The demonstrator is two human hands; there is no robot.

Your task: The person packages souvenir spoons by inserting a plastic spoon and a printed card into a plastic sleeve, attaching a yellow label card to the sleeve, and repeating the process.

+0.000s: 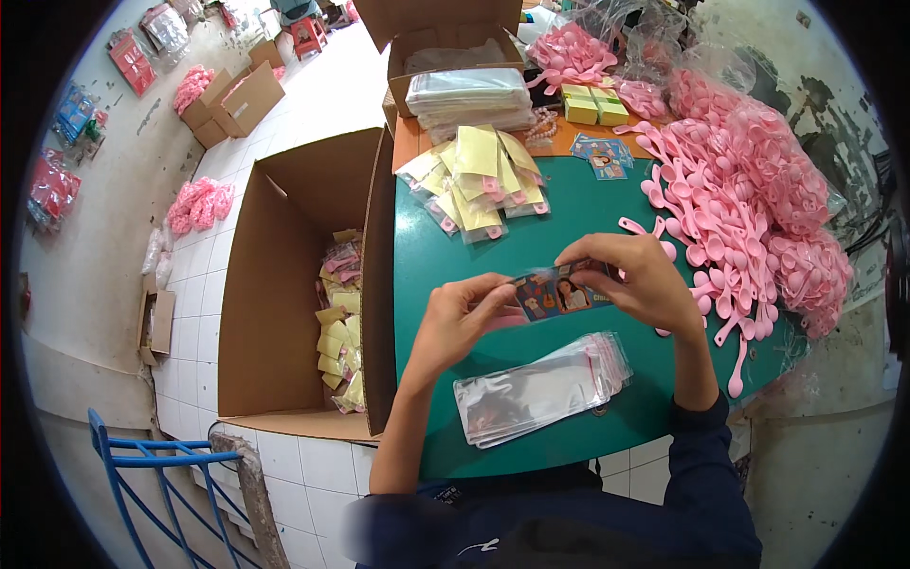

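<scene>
My left hand (462,315) and my right hand (633,277) both pinch a small printed picture card (560,294) above the green table (455,256). A pink piece shows under the card near my left fingers. Just below my hands lies a stack of clear plastic sleeves (542,389). To the right spreads a big heap of pink plastic spoons (749,218). A pile of packed sleeves with yellow cards (482,180) lies at the table's far side.
An open cardboard box (294,284) at the left holds several packed sleeves. Another box (455,47) with clear bags stands at the back, by yellow blocks (592,104) and picture cards (599,156). A blue frame (142,465) stands at lower left.
</scene>
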